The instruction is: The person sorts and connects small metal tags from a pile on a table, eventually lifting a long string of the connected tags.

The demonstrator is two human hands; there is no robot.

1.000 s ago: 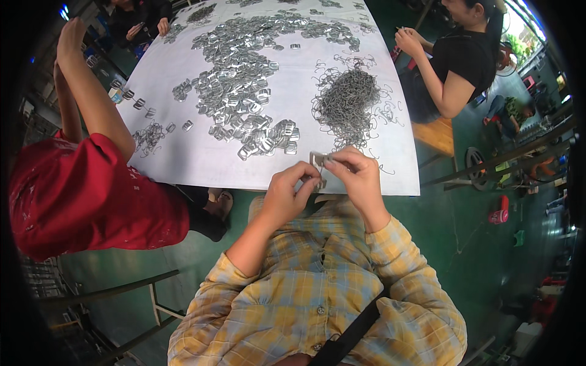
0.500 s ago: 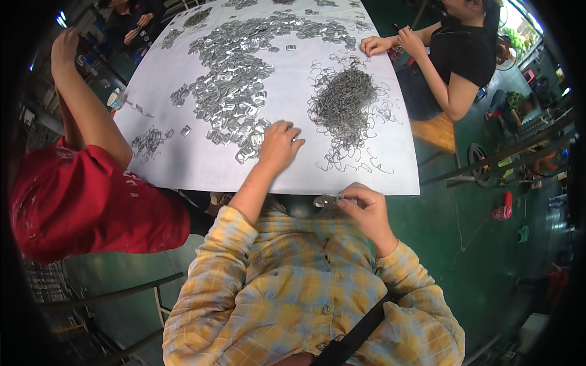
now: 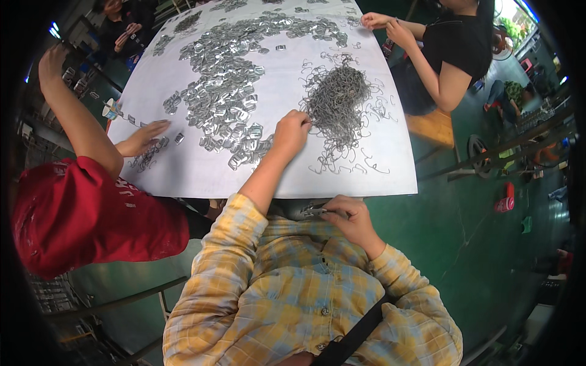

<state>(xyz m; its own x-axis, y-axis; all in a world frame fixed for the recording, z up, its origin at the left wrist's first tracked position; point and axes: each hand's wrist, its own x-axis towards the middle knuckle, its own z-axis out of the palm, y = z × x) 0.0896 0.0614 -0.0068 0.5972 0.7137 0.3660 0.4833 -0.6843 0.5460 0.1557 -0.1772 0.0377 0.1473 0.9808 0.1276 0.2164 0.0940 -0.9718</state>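
My left hand (image 3: 292, 132) is over the white-covered table, at the left edge of a pile of thin bent wire hooks (image 3: 339, 97). Its fingers are pinched together, and what lies between them is too small to make out. In front of my body, just off the table's near edge, my right hand (image 3: 351, 221) grips a shiny metal piece (image 3: 313, 211) that sticks out to the left of thumb and fingers. Left of the wire hooks spreads a long heap of flat silver metal buckles (image 3: 223, 91), its near end beside my left forearm.
A person in a red shirt (image 3: 104, 213) sits at my left, one hand over a small wire pile (image 3: 144, 158). A paper cup (image 3: 110, 109) stands at the table's left edge. Across to the right, a person in black (image 3: 455, 58) works near a wooden stool (image 3: 432, 127).
My left hand has moved right and slightly farther away, from the buckle heap to the wire hooks, its fingers closing. My right hand has dropped slightly. The red-shirted person's hand now shows over the small pile.
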